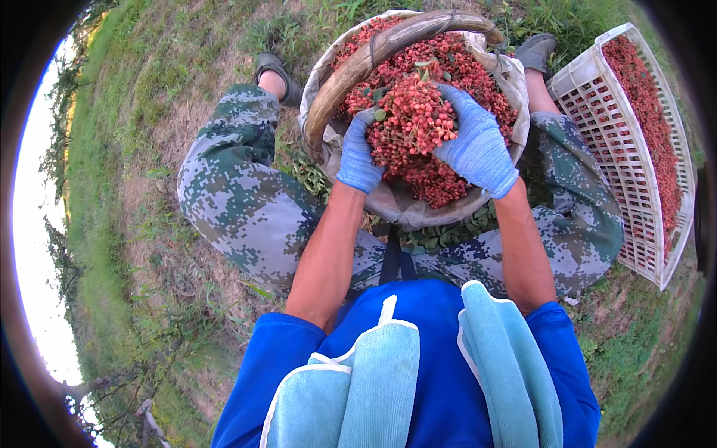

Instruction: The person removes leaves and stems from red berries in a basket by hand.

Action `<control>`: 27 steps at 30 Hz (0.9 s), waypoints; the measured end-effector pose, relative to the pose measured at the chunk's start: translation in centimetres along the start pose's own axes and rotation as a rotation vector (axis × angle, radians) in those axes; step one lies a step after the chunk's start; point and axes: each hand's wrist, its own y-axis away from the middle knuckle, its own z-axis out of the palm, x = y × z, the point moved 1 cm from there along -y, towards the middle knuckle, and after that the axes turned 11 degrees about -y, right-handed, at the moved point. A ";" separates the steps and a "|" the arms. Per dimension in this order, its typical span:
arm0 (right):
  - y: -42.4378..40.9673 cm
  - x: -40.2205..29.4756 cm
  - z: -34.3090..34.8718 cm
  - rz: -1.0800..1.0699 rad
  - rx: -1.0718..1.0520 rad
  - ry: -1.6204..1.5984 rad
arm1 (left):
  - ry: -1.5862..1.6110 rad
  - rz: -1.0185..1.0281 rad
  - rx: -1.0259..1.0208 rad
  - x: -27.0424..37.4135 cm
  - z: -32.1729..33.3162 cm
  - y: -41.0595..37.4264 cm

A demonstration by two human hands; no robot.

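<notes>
A round basket with a pale liner (403,215) stands between my legs, filled with clusters of small red berries (386,33). Over the basket, a bunch of red berries with a few green leaves (417,115) is held between both hands. My left hand (360,151), in a blue knit glove, grips the bunch's left side. Against its right side is my right hand (476,140), in a matching glove, with the fingers curled behind the berries and partly hidden. The basket's thick curved wooden handle (358,61) arches over the left and far part of the basket.
A white slotted plastic crate (605,140) full of red berries (644,117) stands at the right, beside my knee. Green leaves (448,232) lie below the basket's near rim. Grass and bare soil surround me, and thorny-looking branches (112,386) show at the lower left.
</notes>
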 end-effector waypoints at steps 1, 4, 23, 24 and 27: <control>0.0 -0.2 -0.7 -0.069 0.031 0.059 | -0.049 0.018 -0.055 0.3 0.5 -0.2; -0.4 -1.4 -3.1 -0.177 -0.009 0.054 | -0.208 0.028 -0.249 2.0 1.1 -1.3; 0.4 -1.9 -4.6 0.012 0.060 0.235 | -1.366 0.131 0.128 3.6 0.0 -0.1; -0.3 -2.1 -3.8 -0.104 0.043 0.344 | -1.386 0.130 0.150 3.7 0.0 0.0; -2.6 -1.0 -1.0 -0.034 0.009 0.441 | -1.533 0.335 0.249 3.1 -1.5 -0.2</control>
